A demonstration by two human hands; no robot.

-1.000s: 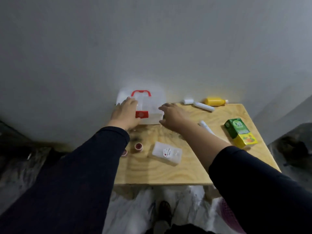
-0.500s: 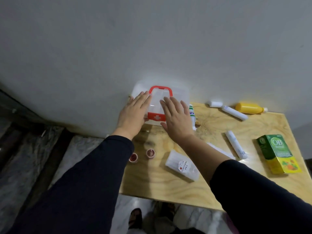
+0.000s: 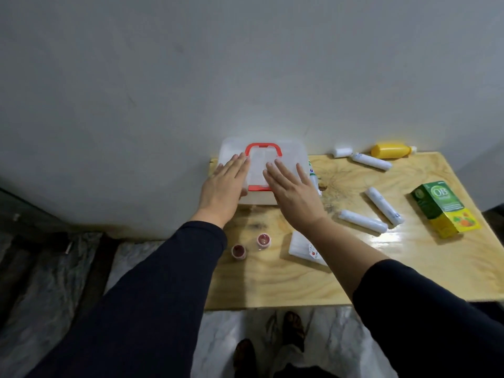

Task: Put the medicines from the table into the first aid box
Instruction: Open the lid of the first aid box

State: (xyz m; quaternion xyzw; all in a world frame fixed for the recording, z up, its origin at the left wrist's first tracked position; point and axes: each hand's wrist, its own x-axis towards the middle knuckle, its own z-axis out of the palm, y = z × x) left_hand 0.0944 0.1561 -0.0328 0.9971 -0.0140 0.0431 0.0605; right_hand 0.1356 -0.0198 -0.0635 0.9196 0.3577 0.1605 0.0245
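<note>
First aid box [image 3: 263,170]: translucent white plastic, red handle [image 3: 263,148] folded flat on its lid, red latch [image 3: 259,188] at the front edge. It stands at the back left of the counter [image 3: 354,268], against the grey wall [image 3: 191,77]. Lid is down; contents cannot be made out through the plastic.

Left hand [image 3: 222,188] lies palm-down on the left part of the lid, fingers [image 3: 240,165] straight and held together, pinching nothing. Right hand [image 3: 293,193] lies palm-down on the right part of the lid, its fingers straight and slightly spread, also holding nothing. Both arms wear dark sleeves.

Items loose on the counter, counted:
- Two small round pots [image 3: 251,245] with reddish tops, side by side near the left front.
- One flat white packet [image 3: 302,248], partly covered by the right forearm.
- Three long white rolls [image 3: 384,207]: two right of the box toward the middle, one farther back.
- One short white roll [image 3: 342,152] at the back edge.
- One yellow bottle [image 3: 391,150] lying on its side at the back.
- One green and yellow carton [image 3: 443,214] at the far right.
- One tube [image 3: 312,174] with green and blue print, just beside the box's right side, mostly hidden.
</note>
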